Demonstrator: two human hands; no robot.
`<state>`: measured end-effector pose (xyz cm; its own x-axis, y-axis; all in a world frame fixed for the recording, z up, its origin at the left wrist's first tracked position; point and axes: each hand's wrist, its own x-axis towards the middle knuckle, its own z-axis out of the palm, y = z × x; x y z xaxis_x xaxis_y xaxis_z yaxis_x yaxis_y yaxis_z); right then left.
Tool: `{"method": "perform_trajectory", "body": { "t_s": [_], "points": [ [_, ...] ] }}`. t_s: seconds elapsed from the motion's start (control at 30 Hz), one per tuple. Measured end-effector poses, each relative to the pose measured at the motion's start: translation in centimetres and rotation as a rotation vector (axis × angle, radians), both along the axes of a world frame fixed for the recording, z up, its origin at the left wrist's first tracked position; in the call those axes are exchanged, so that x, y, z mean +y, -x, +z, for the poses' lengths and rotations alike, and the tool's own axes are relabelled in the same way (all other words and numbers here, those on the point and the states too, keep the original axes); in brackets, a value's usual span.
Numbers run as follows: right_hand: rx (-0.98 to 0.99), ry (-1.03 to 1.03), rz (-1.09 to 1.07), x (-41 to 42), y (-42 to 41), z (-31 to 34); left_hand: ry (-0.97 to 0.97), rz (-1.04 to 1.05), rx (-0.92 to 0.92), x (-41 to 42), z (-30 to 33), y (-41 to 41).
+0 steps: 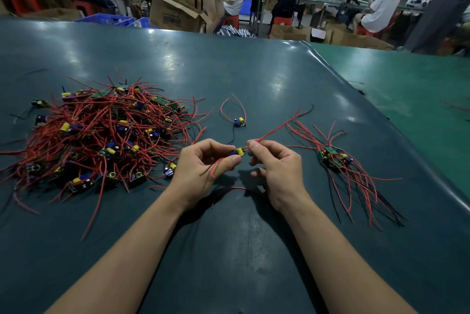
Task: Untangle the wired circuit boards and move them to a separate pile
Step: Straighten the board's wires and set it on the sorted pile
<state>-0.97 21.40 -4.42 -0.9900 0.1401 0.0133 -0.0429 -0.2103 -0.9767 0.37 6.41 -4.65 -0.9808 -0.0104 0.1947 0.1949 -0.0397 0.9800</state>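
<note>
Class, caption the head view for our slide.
Both hands pinch one wired circuit board between tangled pile and sorted pile.

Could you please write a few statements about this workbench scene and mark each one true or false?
1. The left hand pinches a small circuit board. True.
2. The right hand rests flat on the table. False: it pinches the board's red wires.
3. The big tangled pile lies left of the hands. True.
4. The small sorted pile holds more boards than the tangled one. False: far fewer.
5. One single board lies alone beyond the hands. True.
</note>
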Motion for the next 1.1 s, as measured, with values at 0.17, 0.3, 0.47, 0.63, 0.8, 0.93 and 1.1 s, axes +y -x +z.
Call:
{"method": "perform_trajectory", "body": {
  "t_s": [0.17, 0.3, 0.47, 0.63, 0.8, 0.93, 1.1],
  "points": [
    [-0.07, 0.195, -0.285, 1.8, 1.1, 0.4, -0.034, -0.044, -0.027, 0.0, 0.0, -0.2],
    [-0.098, 0.433, -0.249, 2.5, 1.4, 0.5, -0.084, -0.056, -0.041, 0.0, 0.1, -0.1],
    [-0.126, 0.557, -0.18, 2.9, 1.5, 0.5, -0.147, -0.077, -0.059, -0.2, -0.1, 0.1],
    [0.089, 0.005, -0.41, 3.2, 1.7, -0.4, -0.19, -0.08, -0.071, -0.6, -0.4, 0.3],
    [0.323, -0.588, -0.627, 3.2, 1.9, -1.3, -0.205, -0.097, -0.069, -0.5, -0.7, 0.4],
    [0.183, -0.461, -0.677, 4.2, 2.5, -1.4, -0.248, -0.075, -0.065, -0.5, -0.4, 0.3],
    [0.249, -0.321, -0.683, 4.8, 1.8, -0.4, -0.458, 0.112, -0.052, -0.3, 0.1, 0.4]
  ]
}}
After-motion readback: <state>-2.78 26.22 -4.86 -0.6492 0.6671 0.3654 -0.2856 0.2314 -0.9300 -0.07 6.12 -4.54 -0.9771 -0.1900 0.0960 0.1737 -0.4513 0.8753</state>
